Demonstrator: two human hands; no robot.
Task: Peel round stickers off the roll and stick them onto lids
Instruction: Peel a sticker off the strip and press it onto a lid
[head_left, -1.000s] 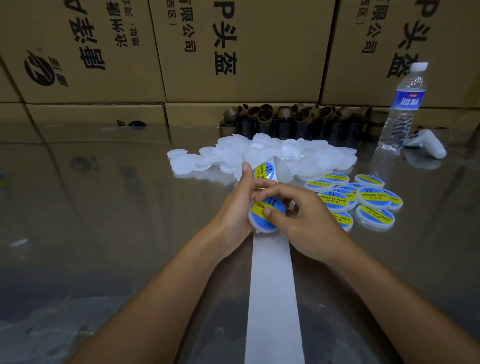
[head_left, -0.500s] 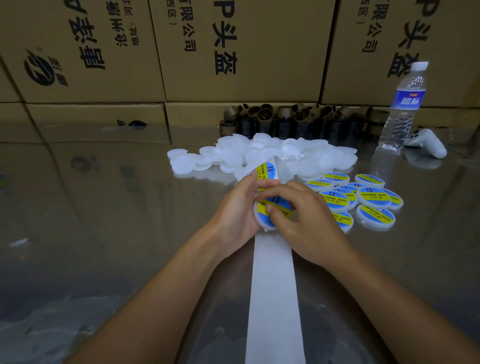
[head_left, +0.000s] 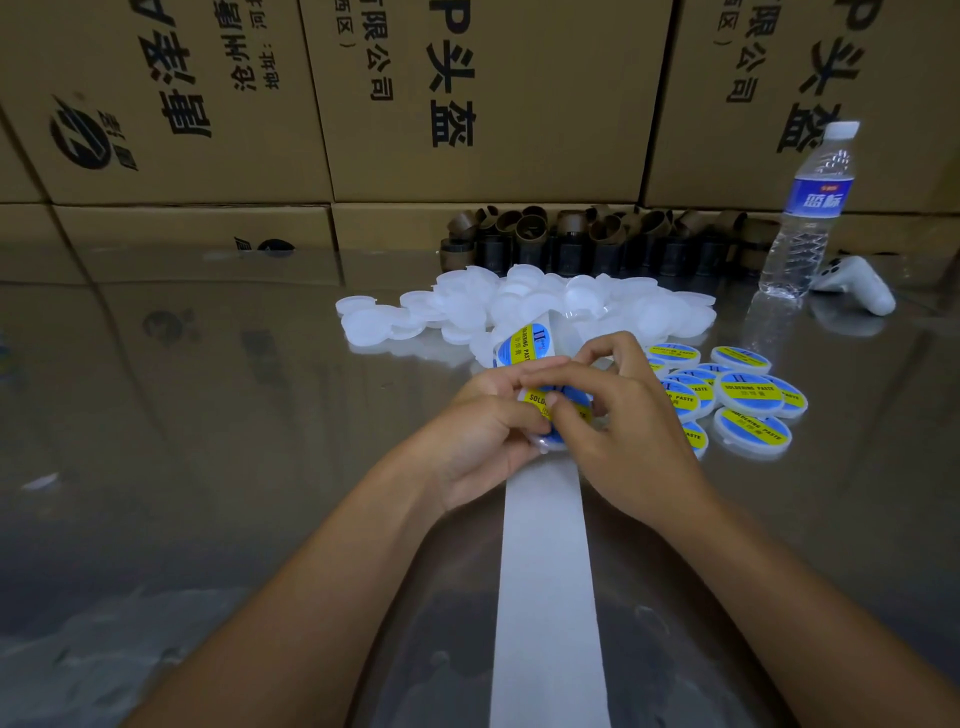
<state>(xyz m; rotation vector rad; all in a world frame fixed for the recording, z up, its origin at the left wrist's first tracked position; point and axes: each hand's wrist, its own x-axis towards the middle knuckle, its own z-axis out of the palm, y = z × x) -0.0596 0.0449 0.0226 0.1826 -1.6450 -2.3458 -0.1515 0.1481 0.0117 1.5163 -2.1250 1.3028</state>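
From the head view, my left hand (head_left: 483, 441) grips the lid (head_left: 540, 444) from the left side of the backing strip (head_left: 545, 571). Its fingers are curled close under the lid, and its thumb lies over the lid's near edge. My right hand (head_left: 623, 431) comes in from the right of the strip and pinches the same lid. The forefinger reaches across the top, the thumb tip presses down on the blue-and-yellow sticker (head_left: 571, 400), and the other fingers are bent and bunched behind. Both hands meet just above the strip, with my wrists low and my forearms angling in from either side of it.

At the far end of the strip, just beyond my fingers, the next sticker (head_left: 522, 345) curves up on its backing. Past that end lies a heap of blank white lids (head_left: 519, 306). Right of the strip, close to my right hand, sits a cluster of labelled lids (head_left: 748, 395), some of them overlapping.

Farther right of the strip stands a water bottle (head_left: 805, 218) with a white controller (head_left: 857, 283) beside it. Brown cardboard rings (head_left: 597, 239) line the far edge of the glossy table (head_left: 208, 389), below stacked cartons (head_left: 467, 104).
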